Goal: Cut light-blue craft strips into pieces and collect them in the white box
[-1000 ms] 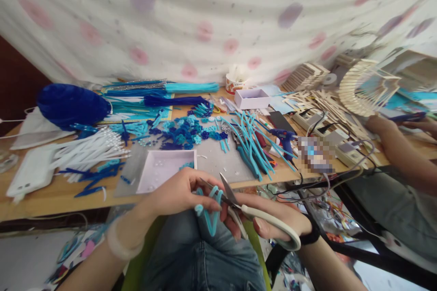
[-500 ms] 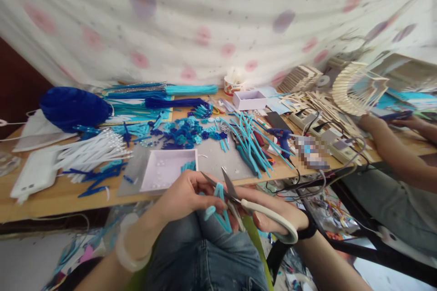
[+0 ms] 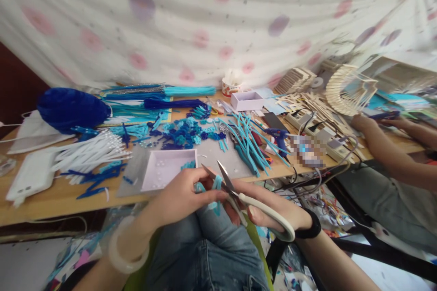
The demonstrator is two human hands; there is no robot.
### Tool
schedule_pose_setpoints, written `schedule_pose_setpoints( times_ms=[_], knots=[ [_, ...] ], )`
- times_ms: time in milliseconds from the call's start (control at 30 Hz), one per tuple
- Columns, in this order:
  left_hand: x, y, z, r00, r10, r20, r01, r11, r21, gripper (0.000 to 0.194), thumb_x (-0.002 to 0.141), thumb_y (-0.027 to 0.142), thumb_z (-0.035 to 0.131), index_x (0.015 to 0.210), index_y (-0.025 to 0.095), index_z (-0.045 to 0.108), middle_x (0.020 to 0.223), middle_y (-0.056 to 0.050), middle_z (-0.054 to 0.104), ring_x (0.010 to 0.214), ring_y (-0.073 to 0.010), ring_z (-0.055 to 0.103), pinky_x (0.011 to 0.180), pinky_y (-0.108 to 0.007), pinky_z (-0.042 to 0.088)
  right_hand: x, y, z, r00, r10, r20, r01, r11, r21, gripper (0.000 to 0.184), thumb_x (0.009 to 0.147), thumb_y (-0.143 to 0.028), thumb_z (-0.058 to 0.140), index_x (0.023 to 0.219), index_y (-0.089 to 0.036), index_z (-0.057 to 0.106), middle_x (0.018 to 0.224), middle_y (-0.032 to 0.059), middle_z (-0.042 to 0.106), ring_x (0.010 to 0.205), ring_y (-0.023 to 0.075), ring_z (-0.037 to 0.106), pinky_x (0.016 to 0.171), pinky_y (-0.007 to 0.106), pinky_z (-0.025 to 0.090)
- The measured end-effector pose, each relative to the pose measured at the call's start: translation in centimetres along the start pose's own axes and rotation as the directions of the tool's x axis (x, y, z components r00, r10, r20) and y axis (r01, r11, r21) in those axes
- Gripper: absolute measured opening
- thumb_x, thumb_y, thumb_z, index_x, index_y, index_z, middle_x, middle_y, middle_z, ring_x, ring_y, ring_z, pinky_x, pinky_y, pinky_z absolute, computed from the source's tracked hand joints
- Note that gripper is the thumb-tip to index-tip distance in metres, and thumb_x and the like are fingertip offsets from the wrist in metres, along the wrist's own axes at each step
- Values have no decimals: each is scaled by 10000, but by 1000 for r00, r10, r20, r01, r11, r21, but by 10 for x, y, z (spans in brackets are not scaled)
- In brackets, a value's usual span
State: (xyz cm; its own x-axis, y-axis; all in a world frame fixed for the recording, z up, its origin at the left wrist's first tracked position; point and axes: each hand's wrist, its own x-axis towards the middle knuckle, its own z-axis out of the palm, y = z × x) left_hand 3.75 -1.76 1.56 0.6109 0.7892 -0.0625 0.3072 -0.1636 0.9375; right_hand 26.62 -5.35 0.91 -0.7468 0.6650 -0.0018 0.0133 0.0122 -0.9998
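A white curtain (image 3: 184, 13) with pink and mauve blotches hung across the far side, above a wooden table (image 3: 51, 207). At the right, a co-worker's arm (image 3: 389, 150) reached over the table. A dark blue rounded bundle (image 3: 73, 108) sat at the far left. Blue stems (image 3: 248, 138) lay loosely heaped right of the middle.

At the near side, the person's left hand (image 3: 187, 193) pinched a bent piece between thumb and fingers, while the right hand (image 3: 273, 207) gripped the handles of a pair of scissors. A lilac tray (image 3: 167, 170) lay just beyond the left hand. The scissors (image 3: 233, 192), white-handled, had their blades spread, as half a second earlier. At the far middle stood a printed cup (image 3: 231, 87), its red and orange markings too small to read.

The bent piece, a pale blue stem (image 3: 217, 183), was at the left fingertips, right beside the blades; whether it lay between them could not be told. Half a second earlier its loop had hung lower and further right; now it sat higher, more tucked behind the thumb.
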Motion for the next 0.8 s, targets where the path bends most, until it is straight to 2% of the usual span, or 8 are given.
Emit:
schedule_pose_setpoints(
  times_ms=[133, 300, 367, 567, 800],
  knots=[
    [-4, -2, 8, 992, 67, -105, -53, 990, 132, 218, 938, 397, 602, 930, 193, 680, 873, -8, 685, 833, -186, 618, 758, -273, 458, 2, 3, 3, 1000, 11, -26, -11, 1000, 19, 565, 918, -702, 484, 1185, -209, 413, 859, 15, 539, 758, 164, 487, 674, 299, 388],
    [-6, -7, 7, 974, 195, -118, -177, 973, 151, 231, 981, 372, 536, 948, 205, 693, 1042, -48, 668, 1032, -208, 603, 909, -288, 452, 4, 0, 3, 998, 43, -41, -41, 998, 42, 571, 870, -748, 506, 1132, -264, 357, 810, -17, 491, 722, 173, 457, 655, 310, 368],
    [-5, -8, 5, 977, 181, -112, -168, 979, 115, 209, 968, 360, 562, 972, 217, 714, 1041, -39, 696, 1031, -208, 620, 912, -280, 458, 3, 0, 2, 998, 57, -37, -56, 998, 28, 569, 873, -751, 492, 1143, -263, 380, 827, -3, 512, 732, 181, 474, 651, 312, 376],
    [0, -12, 3, 990, 56, -126, -57, 998, -4, 150, 874, 330, 702, 860, 195, 764, 854, -2, 769, 822, -186, 672, 769, -248, 485, 2, 1, -3, 1000, 29, -12, -28, 997, 66, 545, 897, -717, 499, 1164, -245, 446, 843, 4, 537, 731, 168, 494, 649, 292, 382],
    [2, -16, 3, 978, 126, -167, -136, 990, -50, 100, 853, 262, 736, 833, 206, 816, 848, -27, 792, 814, -196, 682, 747, -262, 503, 5, 0, -5, 999, 44, -13, -43, 997, 63, 553, 880, -733, 511, 1132, -244, 449, 829, 6, 562, 728, 169, 500, 646, 298, 410]
  ],
)
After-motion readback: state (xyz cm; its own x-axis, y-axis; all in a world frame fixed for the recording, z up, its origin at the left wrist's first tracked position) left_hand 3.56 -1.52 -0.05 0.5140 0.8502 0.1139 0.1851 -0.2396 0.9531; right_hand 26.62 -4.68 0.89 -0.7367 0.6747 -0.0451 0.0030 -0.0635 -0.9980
